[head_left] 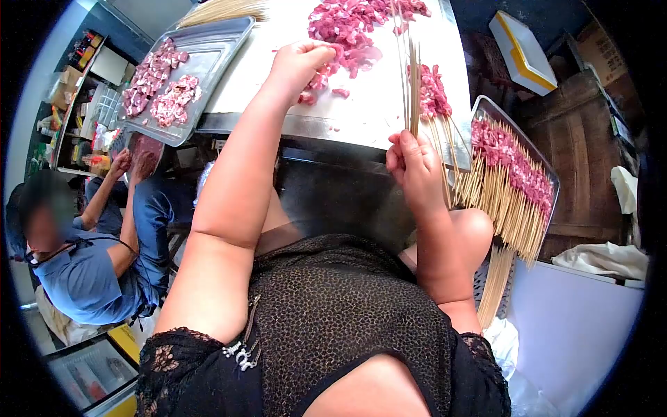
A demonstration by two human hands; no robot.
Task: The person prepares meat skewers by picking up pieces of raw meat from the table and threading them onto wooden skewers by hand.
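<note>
My left hand (pixel 300 64) reaches over the white tabletop with its fingers pinched on a piece of raw meat (pixel 339 53), beside the pile of cut pink-red meat (pixel 344 26). Closed around a bundle of thin bamboo skewers (pixel 415 90) is my right hand (pixel 415 156), near the table's front edge. The skewers point up and away from me, and their lower ends are hidden in the palm. Just right of them, several meat-loaded skewers (pixel 434 94) lie on the table, their bare ends over the edge.
A metal tray (pixel 552 174) at the right holds many loaded skewers. Another metal tray (pixel 226 42) at the left holds two heaps of meat. Loose bamboo sticks (pixel 226 10) lie behind it. A seated person (pixel 94 271) works with both hands at the left. A white-yellow box (pixel 522 55) stands back right.
</note>
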